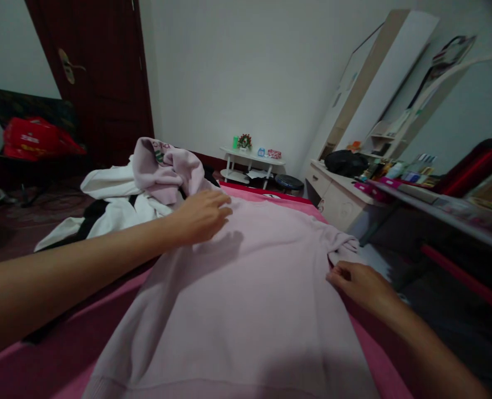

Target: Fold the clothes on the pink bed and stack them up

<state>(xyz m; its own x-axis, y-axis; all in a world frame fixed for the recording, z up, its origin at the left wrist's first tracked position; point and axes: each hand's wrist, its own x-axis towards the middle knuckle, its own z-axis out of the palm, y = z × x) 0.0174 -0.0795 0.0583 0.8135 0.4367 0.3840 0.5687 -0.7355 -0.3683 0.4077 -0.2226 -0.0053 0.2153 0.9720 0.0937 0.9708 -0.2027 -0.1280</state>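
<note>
A pale pink sweatshirt (250, 299) lies spread out on a pink-covered surface, its neckline away from me and its ribbed hem close by. Over its left shoulder hovers my left hand (202, 216), fingers bent and apart with nothing in them, casting a shadow on the cloth. My right hand (360, 282) is at the right side edge, below the bunched right sleeve (341, 242). Its thumb and fingers are pinched together at the fabric there. The left sleeve is mostly hidden behind my left hand and forearm.
Beyond my left forearm is a heap of white and black clothes (108, 188) with a pink printed garment (167, 172) on top. A dresser (339, 194) and a cluttered shelf (449, 205) stand on the right. A small white table (252, 155) is by the far wall.
</note>
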